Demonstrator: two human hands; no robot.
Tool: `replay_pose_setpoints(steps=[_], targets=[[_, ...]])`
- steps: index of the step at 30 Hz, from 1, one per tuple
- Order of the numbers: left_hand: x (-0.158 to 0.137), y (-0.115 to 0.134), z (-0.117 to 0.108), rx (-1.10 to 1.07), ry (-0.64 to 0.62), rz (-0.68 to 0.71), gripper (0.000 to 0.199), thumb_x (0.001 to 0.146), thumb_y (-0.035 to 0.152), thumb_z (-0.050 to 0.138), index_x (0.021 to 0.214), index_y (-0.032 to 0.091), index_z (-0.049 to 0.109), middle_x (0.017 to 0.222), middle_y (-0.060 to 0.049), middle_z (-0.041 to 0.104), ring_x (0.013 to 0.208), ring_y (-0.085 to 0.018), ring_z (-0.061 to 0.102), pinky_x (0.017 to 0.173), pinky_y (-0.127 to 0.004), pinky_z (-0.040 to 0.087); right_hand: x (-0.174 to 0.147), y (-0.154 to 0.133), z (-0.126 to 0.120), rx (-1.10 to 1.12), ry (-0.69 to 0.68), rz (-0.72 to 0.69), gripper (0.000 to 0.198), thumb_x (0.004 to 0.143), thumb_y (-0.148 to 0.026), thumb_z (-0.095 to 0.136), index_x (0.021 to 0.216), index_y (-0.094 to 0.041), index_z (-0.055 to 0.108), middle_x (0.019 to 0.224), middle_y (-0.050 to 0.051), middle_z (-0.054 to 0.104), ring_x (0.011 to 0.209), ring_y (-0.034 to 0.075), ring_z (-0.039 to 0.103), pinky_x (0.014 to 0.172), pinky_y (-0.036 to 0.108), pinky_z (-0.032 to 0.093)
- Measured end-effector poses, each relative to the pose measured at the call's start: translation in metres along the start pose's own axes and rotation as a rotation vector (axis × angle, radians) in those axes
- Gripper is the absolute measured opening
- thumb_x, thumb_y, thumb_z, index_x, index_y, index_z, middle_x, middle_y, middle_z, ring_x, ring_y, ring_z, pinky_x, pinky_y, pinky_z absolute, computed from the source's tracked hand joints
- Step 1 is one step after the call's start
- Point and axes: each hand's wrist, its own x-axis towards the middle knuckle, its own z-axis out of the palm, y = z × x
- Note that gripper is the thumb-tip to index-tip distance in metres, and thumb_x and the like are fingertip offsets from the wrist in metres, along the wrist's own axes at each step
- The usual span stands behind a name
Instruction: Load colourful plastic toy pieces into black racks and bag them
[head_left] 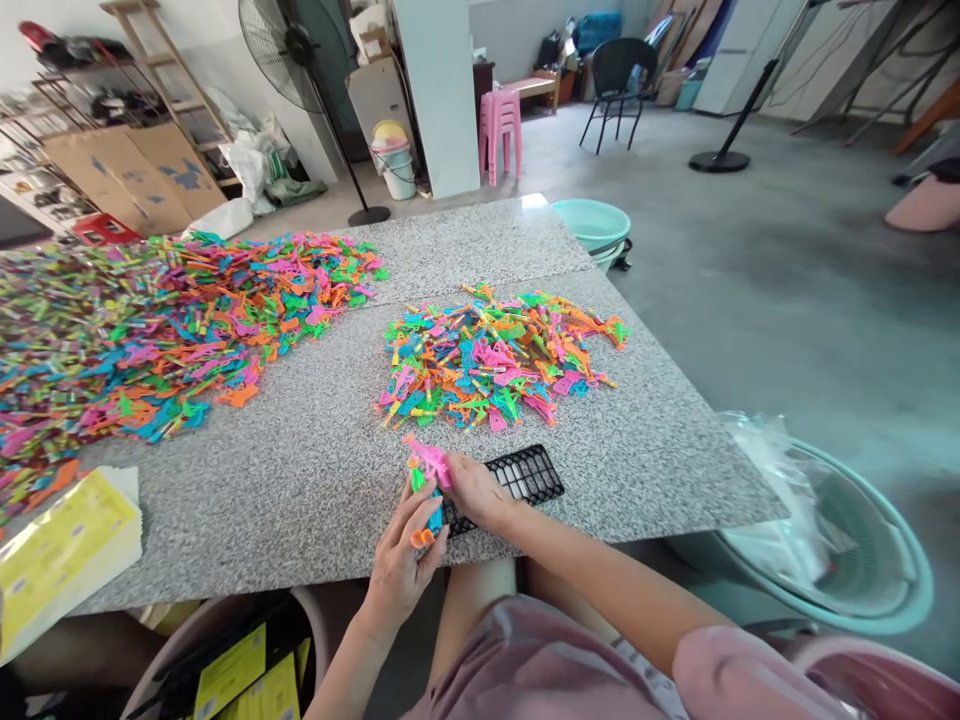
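On the speckled table [637, 455], a bright pile [495, 360] lies on the far side of the black tray [536, 475]. My left hand [403, 560] is wrapped around blue and green toys [435, 512], my right hand [480, 495] clasps a pink toy [430, 460]: bunching, apparently; joining them calls for a steady left hold.

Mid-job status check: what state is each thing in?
Left hand: closed around colourful plastic pieces
Right hand: closed on pink piece
Black grid tray: flat, partly hidden
Nearer pile: loose, mixed colours
Pink stools: stacked
Black chair: upright
Standing fan: upright, spinning unclear
Large green basin: holding clear plastic
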Motion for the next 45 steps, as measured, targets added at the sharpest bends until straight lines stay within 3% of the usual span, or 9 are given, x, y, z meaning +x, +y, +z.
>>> replay_pose_setpoints(steps=[8,14,19,22,26,32,37,41,45], targets=[[0.008,0.010,-0.018,-0.009,-0.050,-0.032,0.046,0.090,0.021,0.061,0.135,0.020,0.050,0.135,-0.015,0.059,0.137,-0.031,0.046,0.108,-0.051,0.047,0.000,-0.006,-0.012,0.286,0.130,0.201,0.026,0.101,-0.024,0.028,0.085,-0.022,0.048,0.079,0.004,0.064,0.076,0.018,0.062,0.073,0.028,0.047],[0.049,0.030,-0.054,-0.055,0.220,-0.233,0.035,0.096,0.032,0.052,0.127,0.018,0.058,0.120,-0.013,0.066,0.111,-0.026,0.063,0.097,-0.043,0.052,-0.018,-0.003,-0.066,0.423,0.180,0.101,0.017,0.098,-0.032,0.031,0.089,-0.023,0.043,0.074,0.000,0.059,0.066,0.016,0.058,0.066,0.027,0.046],[0.090,0.071,-0.066,-0.038,0.248,-0.169,0.017,0.092,0.022,0.060,0.109,0.021,0.067,0.105,-0.006,0.071,0.098,-0.019,0.067,0.091,-0.032,0.054,-0.037,0.026,-0.116,0.176,0.405,0.366,0.019,0.093,-0.034,0.038,0.100,-0.020,0.050,0.082,0.005,0.065,0.074,0.020,0.063,0.070,0.031,0.048],[0.083,0.102,-0.042,-0.197,0.113,-0.181,0.017,0.093,0.022,0.057,0.107,0.022,0.068,0.098,-0.005,0.072,0.091,-0.018,0.069,0.085,-0.029,0.056,-0.050,0.036,-0.120,-0.150,0.286,0.405,0.036,0.085,-0.037,0.058,0.115,-0.017,0.055,0.095,0.009,0.070,0.089,0.025,0.067,0.079,0.034,0.048],[0.052,0.112,0.027,-0.466,-0.088,-0.309,0.020,0.088,0.027,0.064,0.107,0.022,0.068,0.097,-0.006,0.073,0.086,-0.018,0.071,0.077,-0.029,0.059,-0.048,0.041,-0.106,-0.368,0.057,0.294,0.057,0.085,-0.013,0.050,0.142,-0.019,0.044,0.111,0.012,0.071,0.098,0.023,0.068,0.084,0.031,0.047],[0.057,0.061,0.102,-0.349,0.191,-0.542,0.048,0.089,0.041,0.060,0.126,0.012,0.053,0.126,-0.022,0.059,0.124,-0.034,0.053,0.101,-0.060,0.043,-0.029,0.054,-0.113,-0.393,-0.020,0.280,0.027,0.087,-0.015,0.053,0.112,-0.016,0.063,0.101,0.016,0.073,0.096,0.027,0.068,0.082,0.033,0.047],[0.096,0.044,0.114,-0.423,0.281,-0.633,0.044,0.080,0.052,0.070,0.105,0.016,0.064,0.113,-0.018,0.067,0.120,-0.037,0.055,0.099,-0.062,0.042,-0.052,0.056,-0.110,-0.180,0.219,0.344,0.022,0.086,-0.020,0.057,0.107,-0.018,0.062,0.091,0.007,0.073,0.084,0.022,0.068,0.073,0.028,0.046],[0.101,0.077,0.099,-0.661,0.229,-0.663,0.049,0.078,0.050,0.074,0.112,0.016,0.064,0.100,-0.011,0.072,0.091,-0.024,0.069,0.086,-0.041,0.054,-0.101,0.029,-0.125,0.079,0.292,0.295,0.017,0.090,-0.033,0.057,0.098,-0.019,0.059,0.064,-0.003,0.058,0.058,0.015,0.055,0.058,0.025,0.038],[0.098,0.118,0.069,-0.906,0.142,-0.747,0.055,0.076,0.050,0.075,0.117,0.015,0.064,0.090,-0.006,0.074,0.077,-0.017,0.071,0.076,-0.031,0.056,-0.153,-0.008,-0.165,0.384,0.194,0.166,0.028,0.096,-0.042,0.050,0.113,-0.021,0.051,0.068,-0.005,0.051,0.058,0.012,0.048,0.055,0.024,0.037]])
